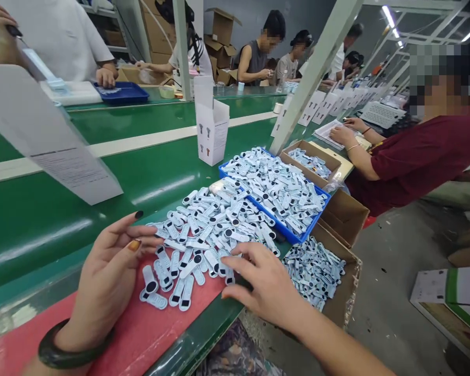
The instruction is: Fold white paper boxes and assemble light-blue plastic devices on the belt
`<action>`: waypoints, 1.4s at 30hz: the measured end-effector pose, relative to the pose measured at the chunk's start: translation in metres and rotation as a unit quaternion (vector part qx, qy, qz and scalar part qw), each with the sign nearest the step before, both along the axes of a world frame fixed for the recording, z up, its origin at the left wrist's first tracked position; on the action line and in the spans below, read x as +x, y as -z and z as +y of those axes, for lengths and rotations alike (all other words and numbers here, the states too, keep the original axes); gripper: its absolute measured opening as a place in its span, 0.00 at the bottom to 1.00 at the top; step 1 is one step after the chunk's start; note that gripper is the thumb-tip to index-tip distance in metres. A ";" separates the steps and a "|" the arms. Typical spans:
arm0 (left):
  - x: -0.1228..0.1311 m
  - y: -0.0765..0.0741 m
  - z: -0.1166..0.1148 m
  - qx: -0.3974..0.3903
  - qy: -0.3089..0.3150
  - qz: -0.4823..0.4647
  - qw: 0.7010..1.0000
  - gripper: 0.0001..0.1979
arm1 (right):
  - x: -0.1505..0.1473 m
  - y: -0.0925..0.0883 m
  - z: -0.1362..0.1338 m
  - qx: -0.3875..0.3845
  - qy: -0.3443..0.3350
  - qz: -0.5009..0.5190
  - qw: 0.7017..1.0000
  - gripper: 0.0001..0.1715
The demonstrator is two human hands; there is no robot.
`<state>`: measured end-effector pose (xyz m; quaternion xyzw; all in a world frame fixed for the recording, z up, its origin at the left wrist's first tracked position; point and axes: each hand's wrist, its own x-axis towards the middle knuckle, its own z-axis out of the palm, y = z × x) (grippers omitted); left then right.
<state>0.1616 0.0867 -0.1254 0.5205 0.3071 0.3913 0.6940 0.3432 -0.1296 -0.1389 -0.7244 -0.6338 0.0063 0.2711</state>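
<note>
My left hand (107, 269), a dark bangle (72, 347) on its wrist, is raised at the left side of a heap of small pale-blue plastic strips (203, 222). Its fingers are apart and I see nothing in them. My right hand (268, 284) reaches in from the right, with thumb and fingers spread around one strip (229, 275) at the heap's edge. Whether the fingertips touch it I cannot tell. Many strips bear a black round or square patch. Several lie loose on the red mat (152, 329) between my hands.
Behind the heap, a blue tray (297, 237) is piled with strips. Cardboard boxes of strips (352, 292) stand below it and beyond it (329, 180). White printed cartons (213, 130) stand along the green conveyor (152, 141). A slanted post (317, 73) rises behind the tray. Co-workers sit around.
</note>
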 end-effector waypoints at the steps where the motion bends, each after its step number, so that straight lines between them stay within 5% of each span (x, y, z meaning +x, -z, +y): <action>1: 0.000 0.001 0.000 0.007 -0.001 -0.006 1.000 0.26 | -0.006 0.003 0.004 -0.007 -0.014 -0.015 1.000 0.24; 7: -0.003 0.008 0.001 0.028 -0.006 -0.016 0.999 0.24 | -0.003 0.015 0.023 0.024 -0.002 -0.034 0.999 0.12; 24: -0.004 0.010 0.004 0.025 0.015 -0.014 0.999 0.26 | 0.047 -0.001 0.060 0.111 0.104 0.053 0.987 0.14; 30: -0.003 0.009 0.004 0.022 0.015 -0.007 1.000 0.24 | 0.047 -0.007 0.047 0.124 0.137 0.036 0.982 0.12; 38: -0.004 0.012 0.004 0.029 0.017 -0.005 0.999 0.24 | 0.022 -0.001 0.007 0.016 0.011 -0.024 1.000 0.16; 42: -0.004 0.011 0.003 0.031 0.020 -0.009 0.999 0.24 | 0.026 0.006 0.001 -0.008 0.054 -0.010 0.998 0.10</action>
